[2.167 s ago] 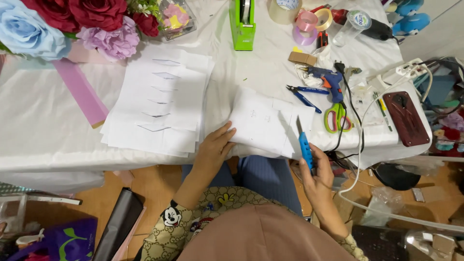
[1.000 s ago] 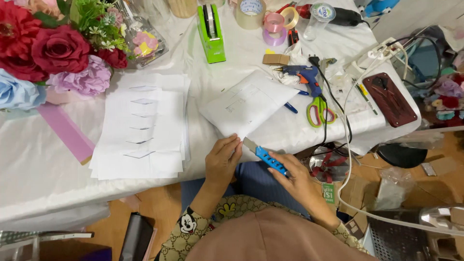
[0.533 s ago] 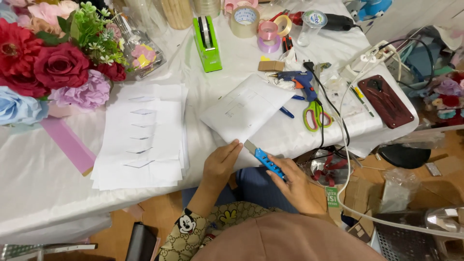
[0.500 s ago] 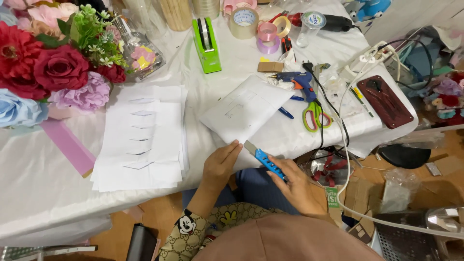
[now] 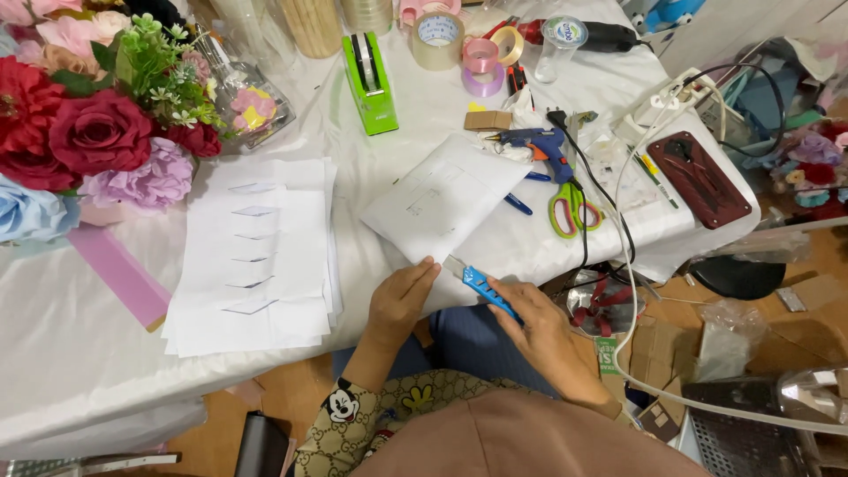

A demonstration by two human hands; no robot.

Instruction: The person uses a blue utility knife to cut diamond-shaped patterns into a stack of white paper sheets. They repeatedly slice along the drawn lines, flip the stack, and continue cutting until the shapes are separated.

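My right hand [image 5: 534, 336] grips a blue utility knife [image 5: 477, 284] whose blade tip rests at the near corner of a white sheet of paper [image 5: 446, 199] with faint drawn lines. That sheet lies on the white-covered table [image 5: 79, 353], near its front edge. My left hand [image 5: 399, 298] lies flat with its fingertips on the near edge of the same sheet, just left of the blade. A stack of white paper with cut notches [image 5: 256, 256] lies to the left.
Artificial flowers [image 5: 88, 132] fill the back left, with a pink strip [image 5: 115, 274] below them. A green tape dispenser [image 5: 369, 81], tape rolls [image 5: 437, 40], a blue glue gun [image 5: 539, 146], green scissors [image 5: 570, 208], a dark red phone case [image 5: 698, 177] and cables crowd the back and right.
My right hand has brought the knife from beside my lap up to the sheet's near corner. The sheet has turned and shifted, and my left hand now presses its near edge.
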